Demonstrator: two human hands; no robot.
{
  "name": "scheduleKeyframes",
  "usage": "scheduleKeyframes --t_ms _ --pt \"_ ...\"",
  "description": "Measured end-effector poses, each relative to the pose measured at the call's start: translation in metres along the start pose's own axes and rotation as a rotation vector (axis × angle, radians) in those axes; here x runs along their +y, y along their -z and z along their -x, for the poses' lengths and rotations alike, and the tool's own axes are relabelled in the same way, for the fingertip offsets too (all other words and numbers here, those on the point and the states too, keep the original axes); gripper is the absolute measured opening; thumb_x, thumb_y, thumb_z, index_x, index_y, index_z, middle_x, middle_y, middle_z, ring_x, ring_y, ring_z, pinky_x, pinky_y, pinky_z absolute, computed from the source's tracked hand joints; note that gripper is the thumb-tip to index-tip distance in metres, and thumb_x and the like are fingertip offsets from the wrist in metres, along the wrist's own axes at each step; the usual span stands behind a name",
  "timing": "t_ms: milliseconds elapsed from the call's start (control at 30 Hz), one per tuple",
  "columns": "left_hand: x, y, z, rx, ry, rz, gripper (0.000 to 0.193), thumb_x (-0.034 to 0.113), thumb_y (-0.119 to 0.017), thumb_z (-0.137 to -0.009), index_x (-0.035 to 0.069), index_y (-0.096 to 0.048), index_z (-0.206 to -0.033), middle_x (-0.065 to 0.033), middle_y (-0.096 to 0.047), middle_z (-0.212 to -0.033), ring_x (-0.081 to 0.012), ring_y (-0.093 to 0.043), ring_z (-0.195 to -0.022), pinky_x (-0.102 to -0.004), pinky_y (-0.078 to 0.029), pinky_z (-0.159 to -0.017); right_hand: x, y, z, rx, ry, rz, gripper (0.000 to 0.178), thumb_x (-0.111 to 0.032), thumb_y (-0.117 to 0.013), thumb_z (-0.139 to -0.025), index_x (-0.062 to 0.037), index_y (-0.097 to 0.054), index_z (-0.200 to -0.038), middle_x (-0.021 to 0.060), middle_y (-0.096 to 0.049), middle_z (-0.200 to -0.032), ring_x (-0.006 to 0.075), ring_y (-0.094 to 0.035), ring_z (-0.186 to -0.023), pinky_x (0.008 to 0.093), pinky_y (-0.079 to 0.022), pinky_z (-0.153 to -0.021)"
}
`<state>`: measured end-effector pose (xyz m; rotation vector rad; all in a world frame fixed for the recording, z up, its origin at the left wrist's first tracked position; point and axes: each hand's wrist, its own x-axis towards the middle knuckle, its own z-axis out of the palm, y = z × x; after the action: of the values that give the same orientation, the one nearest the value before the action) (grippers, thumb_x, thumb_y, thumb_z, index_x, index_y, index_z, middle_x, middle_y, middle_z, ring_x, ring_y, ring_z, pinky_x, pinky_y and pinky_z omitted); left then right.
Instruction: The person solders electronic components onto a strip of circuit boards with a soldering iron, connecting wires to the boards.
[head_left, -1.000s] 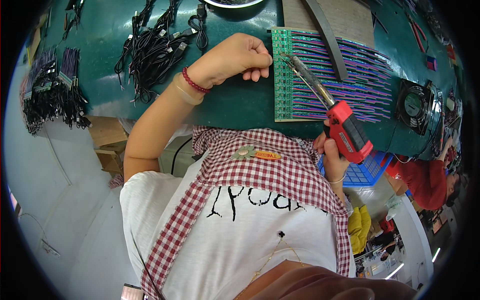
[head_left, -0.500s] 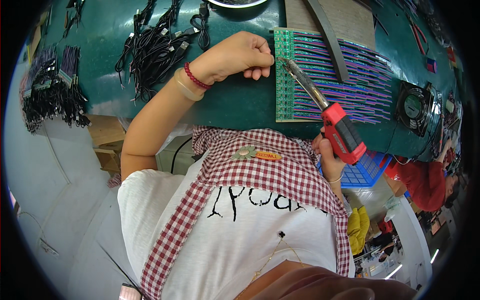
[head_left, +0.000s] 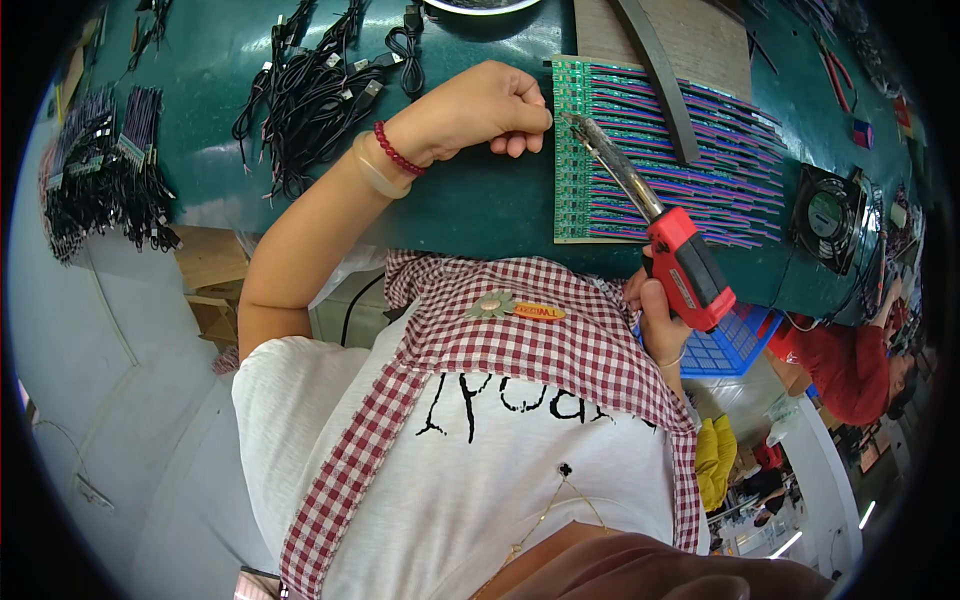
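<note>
My left hand (head_left: 500,112) is closed in a pinch at the left edge of a row of green circuit boards (head_left: 571,195). What its fingertips hold, if anything, is too small to make out. In my right hand (head_left: 660,322) is a soldering iron (head_left: 688,268) with a red and black handle. Its metal shaft slants up and left over the boards, and the tip ends close to my left fingertips. Bundles of dark, blue and pink wires (head_left: 690,205) run rightward from the boards. A dark grey bar (head_left: 662,85) lies across the upper wires.
Black USB cables (head_left: 320,120) are piled at the back left, and bundled wired boards (head_left: 110,180) hang over the table's left edge. A small black fan (head_left: 830,215) stands at the right. Below the table edge is a blue basket (head_left: 725,345); another person's red sleeve (head_left: 850,370) shows beyond.
Hardly anything differs. The soldering iron's handle has shifted very slightly right and down, its tip staying by my left fingertips. My left hand keeps its pinch beside the boards.
</note>
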<state>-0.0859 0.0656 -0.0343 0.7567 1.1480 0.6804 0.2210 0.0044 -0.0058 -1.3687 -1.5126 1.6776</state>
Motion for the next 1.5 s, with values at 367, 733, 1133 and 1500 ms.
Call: scheduleKeyframes --t_ms 367,733,1133,1500 --pt "0.001 0.001 0.000 -0.004 0.006 -0.003 0.012 0.011 -0.059 -0.079 0.004 -0.052 -0.072 -0.0036 -0.059 -0.062 -0.0050 -0.050 -0.047 -0.0165 -0.037 -0.041 0.006 0.001 0.006 0.020 0.042 0.058 0.035 -0.014 -0.055 -0.086 0.0029 -0.044 -0.115 0.0068 -0.048 -0.065 0.0129 -0.043 -0.055 0.0288 -0.041 -0.059" --pt "0.003 0.000 0.000 -0.014 0.012 -0.029 0.013 0.012 -0.058 -0.080 0.003 -0.053 -0.072 -0.0043 -0.059 -0.062 -0.0054 -0.051 -0.047 -0.0171 -0.038 -0.041 -0.013 -0.005 0.003 0.068 0.022 -0.052 0.040 -0.019 -0.056 -0.085 0.0045 -0.043 -0.116 0.0061 -0.048 -0.064 0.0117 -0.043 -0.055 0.0283 -0.041 -0.055" --pt "0.073 0.041 -0.014 0.842 -0.684 -1.251 0.013 0.013 -0.058 -0.074 0.000 -0.057 -0.073 -0.0191 -0.057 -0.078 -0.0361 -0.056 -0.076 -0.0426 -0.045 -0.069 -0.023 -0.001 -0.009 0.142 0.233 -0.256 0.038 -0.015 -0.055 -0.085 0.0078 -0.045 -0.114 0.0072 -0.050 -0.061 0.0118 -0.044 -0.049 0.0257 -0.041 -0.051" --pt "0.056 0.067 -0.045 0.606 -0.508 -1.567 0.012 0.007 -0.052 -0.073 -0.004 -0.058 -0.072 -0.0204 -0.058 -0.070 -0.0357 -0.057 -0.071 -0.0415 -0.047 -0.068 -0.028 -0.002 -0.011 0.185 0.289 -0.204 0.036 -0.023 -0.049 -0.088 0.0043 -0.042 -0.111 0.0055 -0.045 -0.058 0.0103 -0.039 -0.046 0.0246 -0.036 -0.045"
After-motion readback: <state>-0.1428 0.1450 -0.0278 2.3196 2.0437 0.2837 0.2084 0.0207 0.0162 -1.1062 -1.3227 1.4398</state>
